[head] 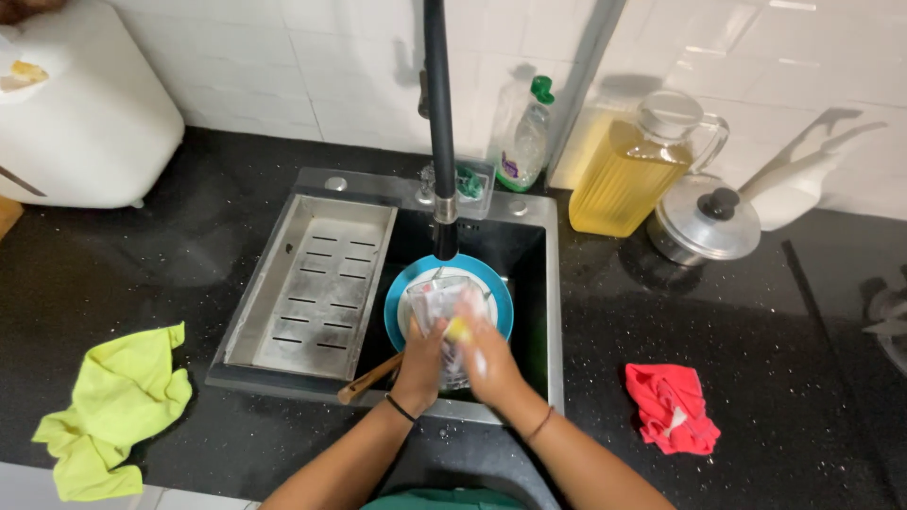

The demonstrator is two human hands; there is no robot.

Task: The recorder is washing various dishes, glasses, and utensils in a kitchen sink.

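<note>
The left hand (420, 366) gripped a clear glass (444, 321) over the sink (529, 247), above the blue plate (498, 295) — so suds would drop into the basin. The right hand (489, 364) closed on what looked like a yellow sponge (458, 331), pressed against the glass.

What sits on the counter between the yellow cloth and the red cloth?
In the head view, the sink lies between the yellow cloth and the red cloth, with both hands washing a clear glass over a blue plate.
</note>
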